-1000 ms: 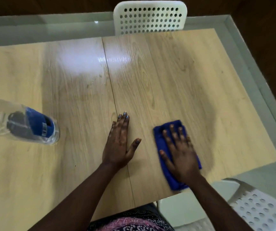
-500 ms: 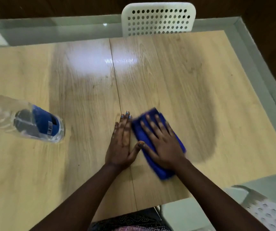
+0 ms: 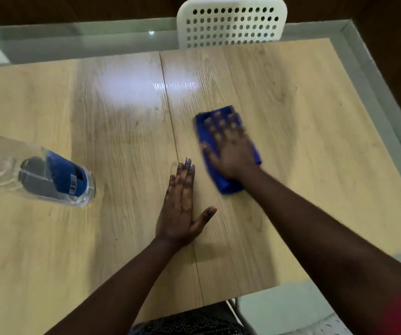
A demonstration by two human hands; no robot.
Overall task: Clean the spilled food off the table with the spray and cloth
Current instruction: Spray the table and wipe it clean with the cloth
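— Where's our cloth [image 3: 227, 182]?
— Mid-table, toward the far edge, under our flat right hand [image 3: 231, 151]. Soft, so press the middle (it bunches).
— Left hand [image 3: 179, 206]?
— Flat, holding nothing.

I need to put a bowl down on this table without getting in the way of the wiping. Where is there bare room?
Bare wood lies right of the blue cloth toward the grey table border, and at the near left corner, below the clear plastic bottle with the blue label. The middle is crowded: the left hand lies flat by the seam, and the right hand presses the cloth beside it.
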